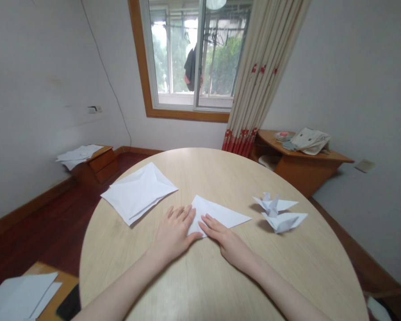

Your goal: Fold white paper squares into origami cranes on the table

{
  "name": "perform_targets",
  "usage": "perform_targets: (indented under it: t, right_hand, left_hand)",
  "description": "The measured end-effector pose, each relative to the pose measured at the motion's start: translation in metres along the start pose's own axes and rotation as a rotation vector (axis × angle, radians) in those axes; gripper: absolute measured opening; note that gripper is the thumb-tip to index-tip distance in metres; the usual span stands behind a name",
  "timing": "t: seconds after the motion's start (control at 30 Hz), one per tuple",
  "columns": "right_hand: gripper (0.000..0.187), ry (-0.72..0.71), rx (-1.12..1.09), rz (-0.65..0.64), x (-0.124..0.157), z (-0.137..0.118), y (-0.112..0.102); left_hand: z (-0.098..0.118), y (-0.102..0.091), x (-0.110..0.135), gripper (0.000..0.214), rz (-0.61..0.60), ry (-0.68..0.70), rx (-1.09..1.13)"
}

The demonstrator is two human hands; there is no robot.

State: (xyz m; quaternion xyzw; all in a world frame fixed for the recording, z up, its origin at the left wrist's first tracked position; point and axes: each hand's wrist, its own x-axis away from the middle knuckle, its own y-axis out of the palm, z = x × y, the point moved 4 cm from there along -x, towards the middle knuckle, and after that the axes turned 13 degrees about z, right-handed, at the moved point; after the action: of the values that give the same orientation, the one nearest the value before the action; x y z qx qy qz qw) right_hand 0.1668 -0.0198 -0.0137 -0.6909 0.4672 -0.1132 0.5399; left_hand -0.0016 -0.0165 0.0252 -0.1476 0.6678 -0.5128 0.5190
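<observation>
A white sheet of paper [222,214], folded to a pointed shape, lies flat on the round table in front of me. My left hand [176,229] rests on its left end, fingers spread and partly on the tabletop. My right hand [220,234] lies with outstretched fingers on the paper's near edge, close to my left thumb. Parts of the paper are hidden under both hands. To the right stand two folded paper birds [285,221], close together. A stack of white paper sheets [140,191], with creases on the top one, lies to the left.
The round wooden table [207,290] fills the middle. More paper [23,294] lies on a low surface at lower left, and further sheets [78,154] cover a small cabinet by the wall. A corner desk [314,167] with a white bag [310,140] stands beyond, near the curtain [263,67].
</observation>
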Motion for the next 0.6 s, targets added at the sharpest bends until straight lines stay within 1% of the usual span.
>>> perform_targets:
  t: [0.13, 0.23, 0.33, 0.4, 0.5, 0.6]
  right_hand:
    - [0.082, 0.012, 0.015, -0.018, 0.000, 0.000, 0.000]
    - [0.078, 0.022, 0.020, -0.007, -0.001, -0.003, -0.003]
    - [0.059, 0.054, 0.005, 0.031, -0.002, -0.006, -0.007]
    - [0.046, 0.088, -0.004, 0.054, -0.003, -0.005, -0.008]
    - [0.042, 0.125, -0.019, 0.084, -0.005, 0.000, -0.009]
    - [0.041, 0.136, -0.046, 0.110, -0.005, 0.006, -0.010]
  left_hand:
    - [-0.006, -0.006, -0.003, 0.059, -0.014, -0.019, 0.017]
    - [-0.012, -0.014, -0.007, 0.056, -0.004, -0.044, 0.011]
    - [-0.019, -0.022, -0.010, 0.043, 0.036, -0.087, 0.043]
    - [-0.023, -0.026, -0.012, 0.033, 0.070, -0.125, 0.095]
    - [-0.027, -0.029, -0.013, 0.030, 0.102, -0.198, 0.216]
    - [-0.029, -0.028, -0.013, 0.032, 0.046, -0.289, 0.359]
